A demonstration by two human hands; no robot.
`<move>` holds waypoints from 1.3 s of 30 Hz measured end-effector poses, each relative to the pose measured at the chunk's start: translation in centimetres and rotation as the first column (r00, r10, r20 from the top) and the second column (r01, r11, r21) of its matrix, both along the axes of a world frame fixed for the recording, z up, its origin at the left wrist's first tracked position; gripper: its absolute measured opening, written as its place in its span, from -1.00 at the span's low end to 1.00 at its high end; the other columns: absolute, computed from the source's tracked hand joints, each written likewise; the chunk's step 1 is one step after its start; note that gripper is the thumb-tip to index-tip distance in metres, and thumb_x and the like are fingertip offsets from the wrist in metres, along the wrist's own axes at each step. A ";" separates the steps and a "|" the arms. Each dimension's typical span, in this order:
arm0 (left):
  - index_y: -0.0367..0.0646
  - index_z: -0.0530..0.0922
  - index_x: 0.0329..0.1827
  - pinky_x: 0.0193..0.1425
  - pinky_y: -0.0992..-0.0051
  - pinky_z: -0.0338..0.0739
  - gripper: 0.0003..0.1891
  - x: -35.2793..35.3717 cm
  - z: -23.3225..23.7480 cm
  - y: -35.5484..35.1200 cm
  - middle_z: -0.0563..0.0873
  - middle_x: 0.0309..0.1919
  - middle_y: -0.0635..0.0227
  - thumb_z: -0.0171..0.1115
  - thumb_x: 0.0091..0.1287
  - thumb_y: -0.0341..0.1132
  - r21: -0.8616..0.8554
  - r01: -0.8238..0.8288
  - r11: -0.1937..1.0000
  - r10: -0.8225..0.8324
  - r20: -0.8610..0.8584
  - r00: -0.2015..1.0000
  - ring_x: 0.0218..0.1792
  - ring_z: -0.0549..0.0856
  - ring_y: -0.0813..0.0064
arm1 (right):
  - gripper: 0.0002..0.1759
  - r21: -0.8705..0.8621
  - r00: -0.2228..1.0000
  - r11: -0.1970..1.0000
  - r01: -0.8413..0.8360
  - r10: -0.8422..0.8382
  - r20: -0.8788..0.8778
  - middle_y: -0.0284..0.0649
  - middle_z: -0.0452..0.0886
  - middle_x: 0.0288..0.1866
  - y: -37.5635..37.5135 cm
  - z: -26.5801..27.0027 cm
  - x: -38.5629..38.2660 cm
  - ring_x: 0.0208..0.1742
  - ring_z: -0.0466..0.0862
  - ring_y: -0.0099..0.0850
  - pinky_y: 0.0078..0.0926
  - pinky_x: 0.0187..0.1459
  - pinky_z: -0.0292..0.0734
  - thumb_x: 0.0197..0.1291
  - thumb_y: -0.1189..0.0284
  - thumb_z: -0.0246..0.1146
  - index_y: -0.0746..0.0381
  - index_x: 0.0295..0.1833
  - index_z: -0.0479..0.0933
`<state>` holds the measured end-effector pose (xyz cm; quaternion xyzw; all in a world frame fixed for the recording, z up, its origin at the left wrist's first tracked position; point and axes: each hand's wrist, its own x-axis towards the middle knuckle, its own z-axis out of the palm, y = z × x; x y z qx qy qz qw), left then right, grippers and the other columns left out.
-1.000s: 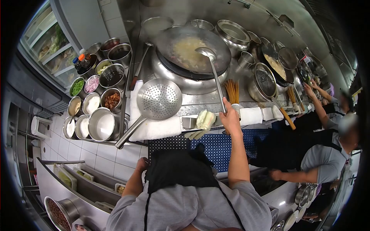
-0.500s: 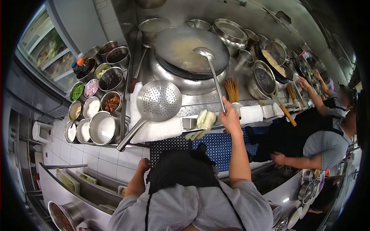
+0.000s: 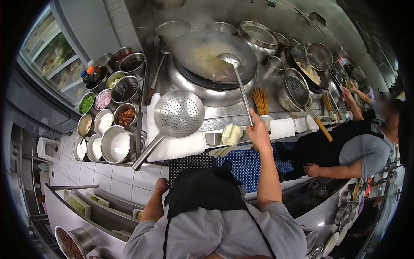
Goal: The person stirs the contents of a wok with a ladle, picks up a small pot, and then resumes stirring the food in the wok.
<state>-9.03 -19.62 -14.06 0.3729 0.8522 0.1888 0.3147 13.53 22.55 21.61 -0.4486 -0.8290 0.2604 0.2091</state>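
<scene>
My right hand (image 3: pixel 258 131) is wrapped round the handle end of a long metal ladle (image 3: pixel 242 88). The ladle's bowl rests inside a big steaming wok (image 3: pixel 185 58), where yellowish food (image 3: pixel 207 56) shows blurrily through the vapour. Low at my side hangs my left hand (image 3: pixel 162 185), its fingers curled and nothing visible in them. Between my hands and the wok, a perforated strainer (image 3: pixel 179 113) lies over a white towel (image 3: pixel 156 149), its handle pointing toward me. A folded pale cloth (image 3: pixel 231 134) sits on the counter edge just left of my right hand.
Several metal containers of ingredients, including chopped greens (image 3: pixel 86 103) and browned pieces (image 3: pixel 126 117), stand at left. A bamboo brush (image 3: pixel 260 101) stands beyond my right hand. Farther right, a co-worker (image 3: pixel 362 142) stands near another wok (image 3: pixel 308 71). Behind me runs a counter (image 3: pixel 108 241).
The steam over my wok has shifted and the food's yellow patch looks bigger. My hands and the ladle have barely moved. At right, a co-worker's raised hand has moved slightly.
</scene>
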 end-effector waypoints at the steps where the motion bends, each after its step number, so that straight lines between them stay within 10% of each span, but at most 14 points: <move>1: 0.01 0.73 -0.46 -0.05 0.33 0.59 -0.74 0.0 0.1 0.1 0.73 -0.33 0.21 0.09 -0.07 -0.50 0.010 0.005 1.000 -0.005 -0.008 1.000 -0.22 0.70 0.18 | -0.31 -0.001 1.000 1.000 0.001 -0.001 0.003 0.08 0.61 -0.40 0.0 0.0 0.0 -0.42 0.65 -0.21 -0.34 -0.24 0.51 0.00 0.58 0.23 0.18 0.35 0.33; 17: -0.11 0.69 -0.39 -0.08 0.24 0.58 -0.82 0.5 -0.5 0.4 0.72 -0.32 0.11 0.22 0.06 -0.24 -0.108 -0.160 0.981 0.175 0.154 0.972 -0.20 0.70 0.10 | -0.31 -0.027 0.999 1.000 0.004 -0.003 0.032 0.03 0.60 -0.41 0.0 0.4 0.0 -0.46 0.60 -0.27 -0.35 -0.27 0.49 0.00 0.59 0.23 0.16 0.35 0.32; 23: -0.17 0.66 -0.36 -0.14 0.16 0.53 -0.71 0.5 -0.7 0.9 0.68 -0.36 -0.01 0.16 0.13 -0.12 -0.071 -0.183 0.980 0.195 0.236 0.952 -0.23 0.68 0.04 | -0.32 0.005 0.998 0.999 -0.050 0.050 -0.031 0.22 0.60 -0.29 -0.2 0.4 0.1 -0.24 0.65 0.05 -0.20 -0.14 0.49 0.04 0.58 0.16 0.15 0.36 0.29; 27: -0.18 0.64 -0.39 -0.20 0.18 0.51 -0.72 0.2 2.8 2.6 0.67 -0.41 0.00 0.16 0.10 -0.13 0.009 -0.331 0.944 0.317 0.257 0.913 -0.31 0.67 0.05 | -0.30 0.056 0.987 0.990 -0.129 0.133 -0.087 0.08 0.63 -0.07 0.3 -0.8 0.0 -0.16 0.70 -0.28 -0.41 -0.13 0.54 0.03 0.64 0.18 0.19 0.37 0.28; 29: -0.16 0.65 -0.43 -0.20 0.24 0.53 -0.74 0.2 5.9 4.6 0.68 -0.41 0.05 0.16 0.08 -0.15 0.099 -0.319 0.943 0.288 0.241 0.927 -0.32 0.68 0.10 | -0.29 0.112 0.991 0.986 -0.123 0.127 -0.034 -0.13 0.61 -0.41 1.3 -2.3 0.4 -0.52 0.56 -0.48 -0.47 -0.42 0.48 0.02 0.64 0.19 0.19 0.38 0.28; 32: -0.10 0.68 -0.45 -0.17 0.33 0.55 -0.77 0.6 6.8 7.6 0.73 -0.39 0.20 0.18 0.07 -0.15 0.203 -0.369 0.907 0.268 0.396 0.878 -0.30 0.69 0.23 | -0.30 -0.054 0.999 0.998 -0.029 0.030 0.024 0.04 0.63 -0.04 0.1 -0.4 -0.3 -0.20 0.69 -0.24 -0.41 -0.12 0.52 0.01 0.63 0.20 0.21 0.37 0.29; 39: -0.11 0.70 -0.38 -0.06 0.36 0.53 -0.59 3.5 9.4 11.4 0.73 -0.33 0.23 0.17 0.15 0.07 0.042 0.013 0.999 -0.031 0.470 0.882 -0.24 0.68 0.27 | -0.27 -0.019 0.998 0.998 -0.060 0.060 -0.029 -0.22 0.51 -0.47 0.9 -1.6 0.2 -0.61 0.45 -0.52 -0.50 -0.52 0.36 0.02 0.67 0.18 0.15 0.39 0.27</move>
